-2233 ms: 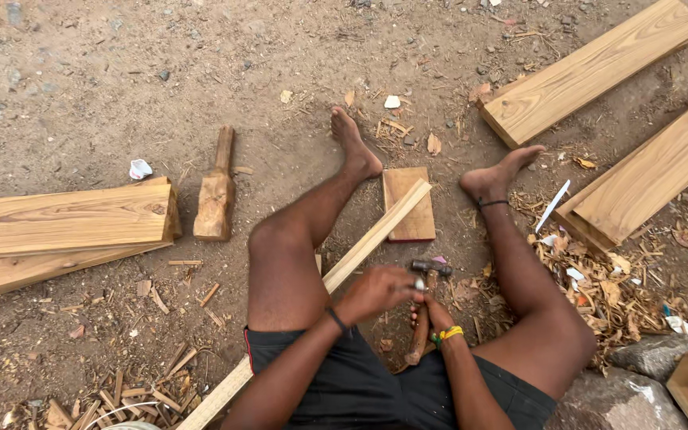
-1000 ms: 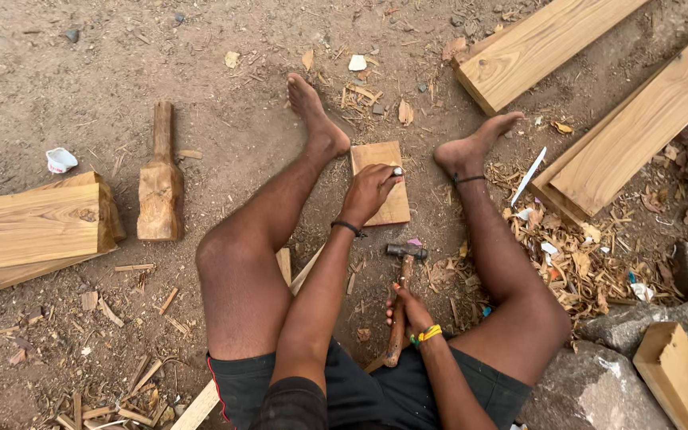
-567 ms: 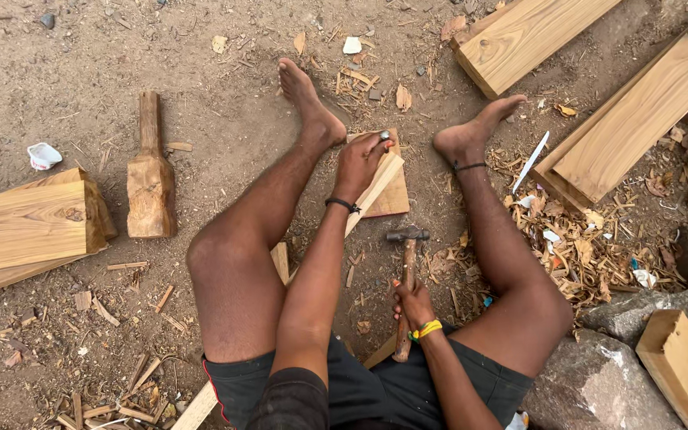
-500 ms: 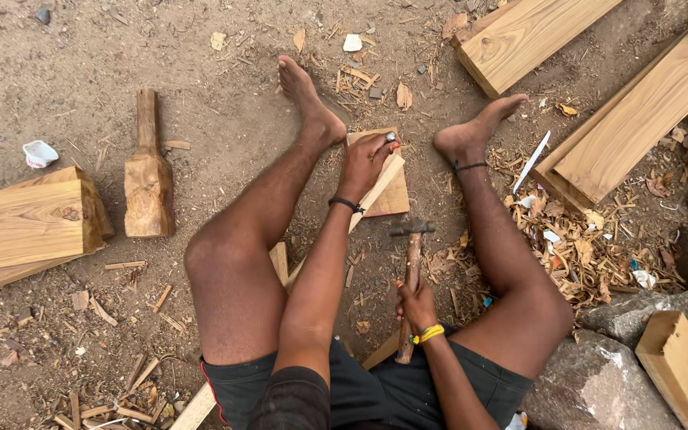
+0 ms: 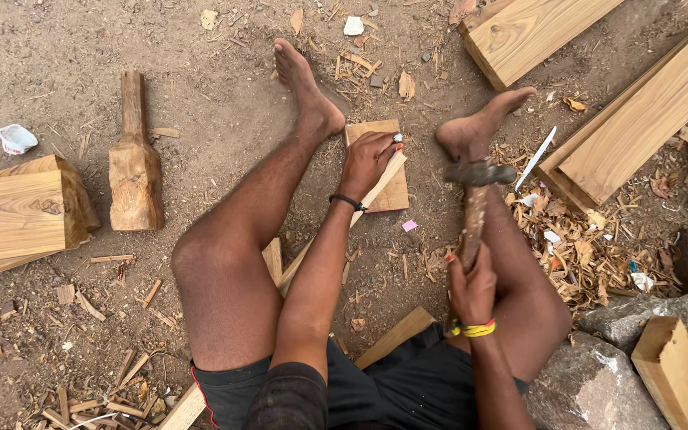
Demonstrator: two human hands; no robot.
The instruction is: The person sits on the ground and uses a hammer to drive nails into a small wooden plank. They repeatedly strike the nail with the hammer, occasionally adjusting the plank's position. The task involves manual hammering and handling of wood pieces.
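The person is sitting on the dirt ground [image 5: 201,119] with legs spread, and the left hand [image 5: 368,163] is pressing down on a long wooden strip [image 5: 376,191] where it is crossing a small square board [image 5: 388,171] between the feet, toward twelve o'clock from the lap. The left grip is wrapped loosely over the strip's far end, fingers curled; whether something small is pinched there cannot be told. The right hand [image 5: 471,291] is closed fully around the handle of a hammer [image 5: 478,179], whose head is raised at about one o'clock, above the right shin and apart from the board. To strike well, the person is probably needing to keep the strip pinned flat on the board, keep the left fingertips away from the landing spot, and bring the head down squarely rather than at a slant. A wooden mallet [image 5: 133,163] is lying at ten o'clock, well apart, beside a thick timber block [image 5: 17,211]. Planks [image 5: 639,119] and wood shavings [image 5: 583,247] are lying at two o'clock, with a slim chisel [image 5: 537,155] just beside the right foot.
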